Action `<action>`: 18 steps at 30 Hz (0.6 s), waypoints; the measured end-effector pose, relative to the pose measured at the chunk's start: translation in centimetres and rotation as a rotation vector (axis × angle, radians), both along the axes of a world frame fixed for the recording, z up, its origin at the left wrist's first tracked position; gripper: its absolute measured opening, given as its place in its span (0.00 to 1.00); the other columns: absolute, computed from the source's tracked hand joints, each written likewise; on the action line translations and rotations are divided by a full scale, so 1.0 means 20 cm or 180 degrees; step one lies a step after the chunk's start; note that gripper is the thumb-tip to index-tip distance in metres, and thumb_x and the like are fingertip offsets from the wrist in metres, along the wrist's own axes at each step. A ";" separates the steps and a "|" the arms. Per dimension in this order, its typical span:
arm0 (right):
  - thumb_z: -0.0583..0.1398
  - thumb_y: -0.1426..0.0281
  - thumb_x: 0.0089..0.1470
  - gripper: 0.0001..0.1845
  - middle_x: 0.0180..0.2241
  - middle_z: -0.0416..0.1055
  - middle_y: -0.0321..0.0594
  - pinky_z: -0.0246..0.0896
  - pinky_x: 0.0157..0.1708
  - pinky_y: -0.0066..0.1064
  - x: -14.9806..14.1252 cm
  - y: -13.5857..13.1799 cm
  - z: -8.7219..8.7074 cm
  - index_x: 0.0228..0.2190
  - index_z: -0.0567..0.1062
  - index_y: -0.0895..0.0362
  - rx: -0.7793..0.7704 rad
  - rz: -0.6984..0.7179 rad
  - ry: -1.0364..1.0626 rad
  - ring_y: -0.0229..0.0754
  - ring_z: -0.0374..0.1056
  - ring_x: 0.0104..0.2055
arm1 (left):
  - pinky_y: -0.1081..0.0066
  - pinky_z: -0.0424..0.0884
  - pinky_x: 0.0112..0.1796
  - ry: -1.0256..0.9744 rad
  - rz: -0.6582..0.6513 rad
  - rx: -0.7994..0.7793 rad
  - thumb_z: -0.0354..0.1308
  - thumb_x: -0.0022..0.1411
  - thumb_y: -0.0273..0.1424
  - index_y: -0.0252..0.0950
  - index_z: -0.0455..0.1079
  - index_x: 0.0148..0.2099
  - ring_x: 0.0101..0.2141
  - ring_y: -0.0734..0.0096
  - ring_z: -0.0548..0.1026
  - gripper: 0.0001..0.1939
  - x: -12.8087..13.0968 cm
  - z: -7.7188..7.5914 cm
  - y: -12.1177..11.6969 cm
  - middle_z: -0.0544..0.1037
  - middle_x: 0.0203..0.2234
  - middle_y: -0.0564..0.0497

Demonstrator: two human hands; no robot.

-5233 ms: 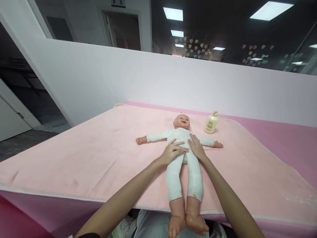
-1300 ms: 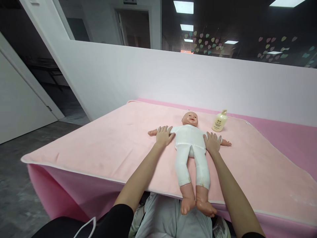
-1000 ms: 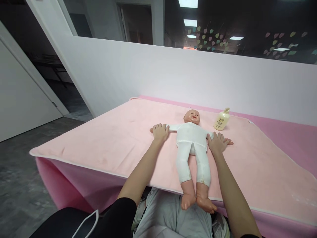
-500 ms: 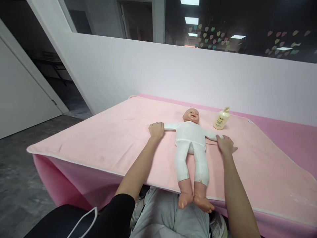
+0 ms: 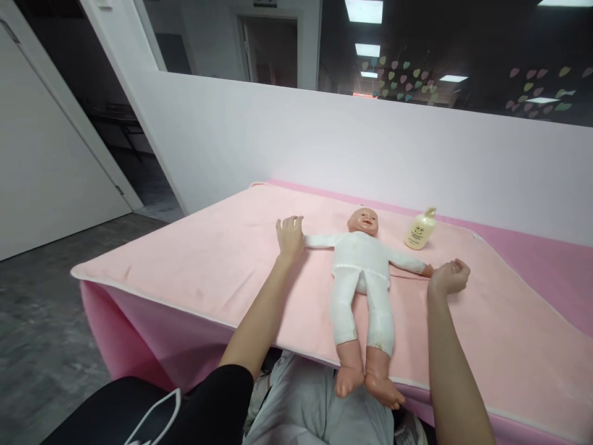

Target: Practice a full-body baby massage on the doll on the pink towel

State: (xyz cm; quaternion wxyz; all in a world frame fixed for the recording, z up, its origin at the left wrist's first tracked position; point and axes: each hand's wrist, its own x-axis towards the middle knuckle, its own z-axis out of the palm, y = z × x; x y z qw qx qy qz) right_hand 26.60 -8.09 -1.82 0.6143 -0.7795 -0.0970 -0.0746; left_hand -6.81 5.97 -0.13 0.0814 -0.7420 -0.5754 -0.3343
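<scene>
A baby doll (image 5: 361, 259) in a white suit lies on its back with its arms spread and its feet past the near edge of the pink towel (image 5: 208, 259). My left hand (image 5: 290, 240) is at the end of the doll's arm on the left and hides the small hand there. Its fingers are apart and bent a little. My right hand (image 5: 449, 277) is just beyond the doll's other hand (image 5: 427, 271), its wrist side close to it or touching. Those fingers curl upward into a loose fist, with nothing visible in them.
A pale yellow pump bottle (image 5: 420, 230) stands to the right of the doll's head. A white wall (image 5: 352, 142) rises behind the table. The pink table cover (image 5: 546, 266) shows on the right, and a white cable (image 5: 160, 414) hangs by my left sleeve.
From the doll's belly, both my hands have slid outward along its arms to the ends. Lately my right hand has moved off the doll's hand and curled; my left fingers have lifted and spread.
</scene>
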 end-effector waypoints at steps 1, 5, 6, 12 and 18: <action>0.46 0.74 0.47 0.20 0.44 0.68 0.46 0.61 0.46 0.34 -0.02 0.01 0.02 0.44 0.64 0.58 0.0250 0.0058 -0.0075 0.43 0.66 0.46 | 0.59 0.52 0.53 -0.0220 -0.0126 0.0043 0.41 0.57 0.21 0.35 0.62 0.54 0.50 0.58 0.65 0.23 0.03 0.02 -0.02 0.70 0.49 0.42; 0.49 0.74 0.44 0.14 0.36 0.68 0.39 0.65 0.39 0.32 -0.13 0.09 0.05 0.37 0.62 0.55 0.1110 0.0837 0.0886 0.39 0.68 0.39 | 0.66 0.64 0.43 -0.0626 -0.0910 -0.0429 0.40 0.61 0.28 0.36 0.66 0.49 0.41 0.63 0.71 0.18 0.17 0.02 -0.10 0.74 0.41 0.46; 0.50 0.75 0.44 0.12 0.34 0.67 0.37 0.66 0.37 0.30 -0.17 0.11 0.05 0.35 0.61 0.55 0.1316 0.1046 0.1365 0.37 0.68 0.36 | 0.66 0.64 0.41 -0.0552 -0.1056 -0.0622 0.40 0.61 0.29 0.36 0.68 0.45 0.39 0.62 0.72 0.17 0.20 -0.01 -0.11 0.75 0.38 0.45; 0.50 0.80 0.43 0.09 0.29 0.63 0.35 0.66 0.31 0.23 -0.31 0.16 -0.02 0.28 0.59 0.56 0.1102 0.1925 0.3094 0.32 0.65 0.28 | 0.63 0.66 0.35 -0.1627 -0.1362 -0.1982 0.49 0.57 0.34 0.34 0.68 0.27 0.32 0.59 0.74 0.12 0.28 -0.14 -0.10 0.76 0.27 0.44; 0.49 0.77 0.46 0.08 0.34 0.63 0.41 0.67 0.30 0.24 -0.30 0.14 0.00 0.31 0.58 0.57 0.1067 0.2060 0.3404 0.33 0.66 0.32 | 0.64 0.70 0.30 -0.2729 -0.1616 -0.2822 0.51 0.54 0.32 0.32 0.68 0.26 0.24 0.63 0.75 0.10 0.28 -0.17 -0.04 0.75 0.22 0.43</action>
